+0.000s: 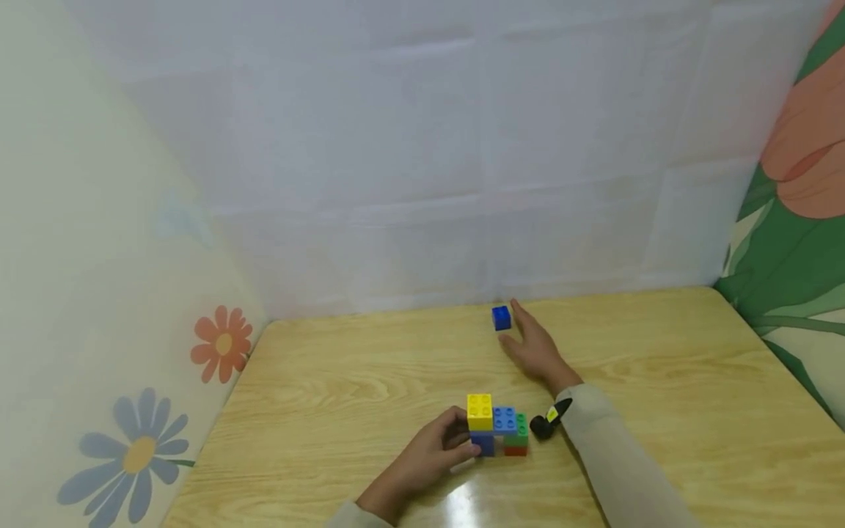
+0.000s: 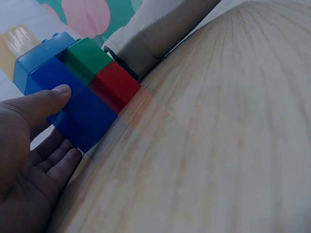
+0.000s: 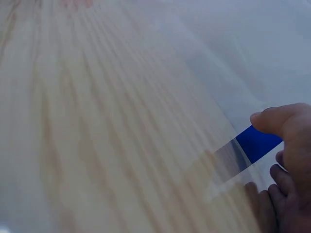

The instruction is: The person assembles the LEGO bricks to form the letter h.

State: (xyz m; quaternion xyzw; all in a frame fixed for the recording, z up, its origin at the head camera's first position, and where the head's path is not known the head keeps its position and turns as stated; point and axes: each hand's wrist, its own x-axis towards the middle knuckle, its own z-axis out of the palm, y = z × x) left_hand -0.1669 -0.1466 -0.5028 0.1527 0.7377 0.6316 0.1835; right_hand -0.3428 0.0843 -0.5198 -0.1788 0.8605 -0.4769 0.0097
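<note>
A small toy-brick build stands on the wooden table, with a yellow brick (image 1: 480, 412) on top. A light blue brick (image 1: 505, 419) bridges dark blue bricks (image 2: 85, 116) on one side and a green brick (image 2: 87, 59) over a red brick (image 2: 116, 86) on the other. My left hand (image 1: 432, 451) holds the build from its left side, thumb on the dark blue part, fingers round the back. Near the table's far edge lies a loose blue brick (image 1: 501, 318). My right hand (image 1: 536, 350) reaches beside it, thumb and fingers spread; in the right wrist view the thumb overlaps the brick.
The wooden table (image 1: 330, 396) ends at a white cloth backdrop (image 1: 370, 183) just behind the loose brick. Flower-patterned walls flank it left and right. A black device (image 1: 549, 421) sits at my right wrist, close beside the build.
</note>
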